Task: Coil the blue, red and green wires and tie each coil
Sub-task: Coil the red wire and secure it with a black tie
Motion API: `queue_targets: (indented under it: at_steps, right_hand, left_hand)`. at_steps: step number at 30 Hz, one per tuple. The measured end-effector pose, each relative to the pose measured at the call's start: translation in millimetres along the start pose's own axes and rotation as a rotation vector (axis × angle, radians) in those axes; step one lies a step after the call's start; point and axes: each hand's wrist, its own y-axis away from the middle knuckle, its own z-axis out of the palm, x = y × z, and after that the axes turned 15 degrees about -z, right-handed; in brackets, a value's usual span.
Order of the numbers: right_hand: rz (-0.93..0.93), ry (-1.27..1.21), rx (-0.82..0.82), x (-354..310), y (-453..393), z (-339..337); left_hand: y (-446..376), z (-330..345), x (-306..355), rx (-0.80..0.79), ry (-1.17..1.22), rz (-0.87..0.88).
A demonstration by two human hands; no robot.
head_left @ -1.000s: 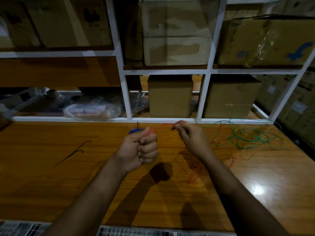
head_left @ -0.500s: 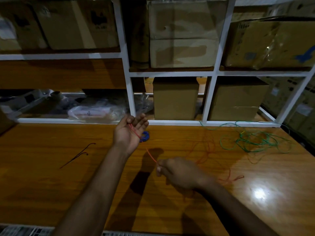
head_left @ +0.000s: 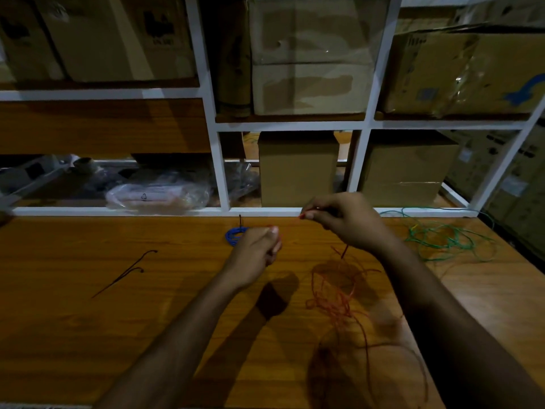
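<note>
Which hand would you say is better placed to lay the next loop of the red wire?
Probably the right hand: it pinches the red wire and the loose tangle lies beneath it; the left hand seems to anchor the coil.

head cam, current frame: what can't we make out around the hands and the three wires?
- Red wire: head view, the run between left hand and right hand is too thin and blurred to trace.
- Blue wire coil: the left hand covers its near side; whether it is tied is unclear.
- Green wire tangle: too dim to find its ends.
</note>
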Motion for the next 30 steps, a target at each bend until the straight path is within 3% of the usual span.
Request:
queue_targets:
  at_steps: [2,6,8,11,15,18,23,25,27,29,30]
  right_hand:
    - [0.012,-0.076,0.093,10,-2,14]
    - [0.021,-0.166,0.178,14,-2,53]
    - [0.030,-0.245,0.174,9,-3,73]
    - [0.092,-0.312,0.023,4,-1,92]
    - [0.049,-0.270,-0.342,-5,9,95]
    - [0.010,-0.236,-0.469,-17,9,77]
    - [-0.016,-0.067,-0.506,-31,2,36]
    - [-0.011,0.021,-0.482,-34,1,20]
    - [-0.008,0.082,-0.353,-31,-1,2]
    - [-0.006,0.109,-0.213,-23,-4,-10]
    - [-0.018,0.127,-0.155,-18,-6,-13]
  left_hand:
    - [4,-4,8,-0.208,0.158,-0.100]
    - [3,-16,18,-0.935,0.785,-0.271]
    - [-2,-19,19,-1.084,1.029,-0.239]
    - [-8,-24,25,-0.920,1.243,-0.130]
    - [-15,-36,40,-0.408,1.498,-0.010]
    - [-26,-41,38,-0.096,1.240,0.082]
    - [-37,-36,7,0.384,-0.086,0.084]
    - [-32,-31,6,0.415,-0.415,0.126]
    - [-25,-27,7,0.362,-0.633,0.117]
    - [-18,-21,9,0.278,-0.646,0.065]
    - [-15,-19,12,0.208,-0.538,0.031]
